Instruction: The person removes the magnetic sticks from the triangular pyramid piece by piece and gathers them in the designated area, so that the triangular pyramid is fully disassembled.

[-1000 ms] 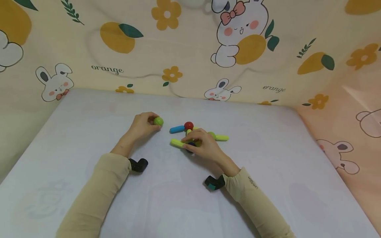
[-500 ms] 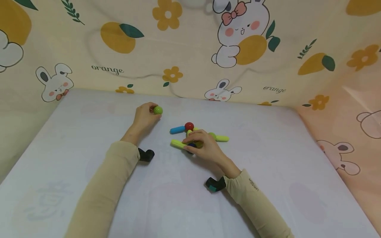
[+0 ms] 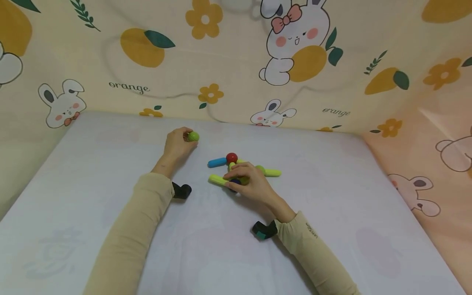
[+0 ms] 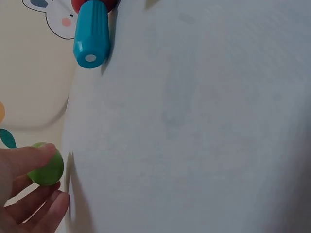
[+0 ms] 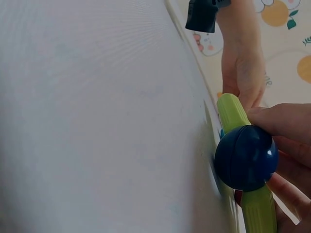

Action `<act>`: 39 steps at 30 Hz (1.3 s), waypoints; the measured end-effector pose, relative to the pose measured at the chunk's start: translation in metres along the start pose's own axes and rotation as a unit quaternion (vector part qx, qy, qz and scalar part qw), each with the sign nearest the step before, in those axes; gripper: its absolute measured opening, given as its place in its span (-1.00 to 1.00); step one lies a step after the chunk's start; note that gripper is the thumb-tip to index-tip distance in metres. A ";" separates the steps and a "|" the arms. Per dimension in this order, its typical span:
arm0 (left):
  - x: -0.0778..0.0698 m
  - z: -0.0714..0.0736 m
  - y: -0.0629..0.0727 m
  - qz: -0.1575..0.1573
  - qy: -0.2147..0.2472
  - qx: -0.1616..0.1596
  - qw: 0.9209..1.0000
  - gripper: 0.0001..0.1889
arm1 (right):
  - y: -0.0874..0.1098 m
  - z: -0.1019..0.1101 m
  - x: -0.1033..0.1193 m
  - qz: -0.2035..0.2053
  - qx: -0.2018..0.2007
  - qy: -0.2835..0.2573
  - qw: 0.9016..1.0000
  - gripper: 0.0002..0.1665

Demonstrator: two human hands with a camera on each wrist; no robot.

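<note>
My left hand [image 3: 175, 143] pinches a green ball [image 3: 193, 136] between thumb and fingers, towards the back of the table. In the left wrist view the thumb lies across this ball [image 4: 51, 171]. My right hand [image 3: 255, 181] grips a toy built of rods and balls, thumb and fingers around its dark blue ball [image 5: 247, 158] and yellow-green rod [image 5: 232, 114]. Further parts of the toy are a red ball [image 3: 232, 157] with a blue rod [image 3: 217, 162], and a lime ball [image 3: 260, 169] with a yellow-green rod [image 3: 273, 173]. The hand hides the toy's middle.
A white cloth covers the table [image 3: 206, 250]. Behind its far edge rises a printed fabric backdrop [image 3: 236, 53], with another sheet along the right side. Black wrist cameras [image 3: 182, 191] stick out from both sleeves, low over the cloth.
My left hand has carried the green ball away from me, towards the back of the table, and then stayed there. The right hand and the toy keep their place.
</note>
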State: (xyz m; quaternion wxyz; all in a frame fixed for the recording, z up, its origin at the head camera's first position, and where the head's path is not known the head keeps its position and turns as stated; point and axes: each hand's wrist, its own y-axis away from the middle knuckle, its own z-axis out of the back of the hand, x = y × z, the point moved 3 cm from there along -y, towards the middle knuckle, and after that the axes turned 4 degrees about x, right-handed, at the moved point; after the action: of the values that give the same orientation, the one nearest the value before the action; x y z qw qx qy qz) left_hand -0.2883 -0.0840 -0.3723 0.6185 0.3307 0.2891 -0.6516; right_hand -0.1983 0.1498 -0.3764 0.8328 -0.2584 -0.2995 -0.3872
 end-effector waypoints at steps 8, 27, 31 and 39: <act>0.005 -0.001 0.001 -0.009 -0.015 0.012 1.000 -0.49 | -0.001 0.000 0.001 -0.006 0.001 -0.001 1.000 -0.77; 0.011 0.006 0.014 0.007 -0.018 0.037 0.999 -0.32 | 0.000 0.003 0.003 0.018 -0.002 -0.025 1.000 -0.76; 0.012 0.008 0.023 0.001 -0.033 0.045 0.998 -0.32 | 0.001 0.005 0.003 0.018 -0.006 -0.021 1.000 -0.73; 0.004 0.012 0.053 -0.041 -0.061 0.066 0.995 -0.48 | 0.010 0.016 0.002 -0.004 -0.003 -0.014 1.000 -0.60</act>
State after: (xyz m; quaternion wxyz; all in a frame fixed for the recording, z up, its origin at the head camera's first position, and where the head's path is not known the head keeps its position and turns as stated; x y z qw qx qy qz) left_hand -0.2362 -0.0991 -0.3664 0.5846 0.3177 0.2206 -0.7132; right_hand -0.1941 0.1648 -0.3657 0.8260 -0.2650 -0.3110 -0.3882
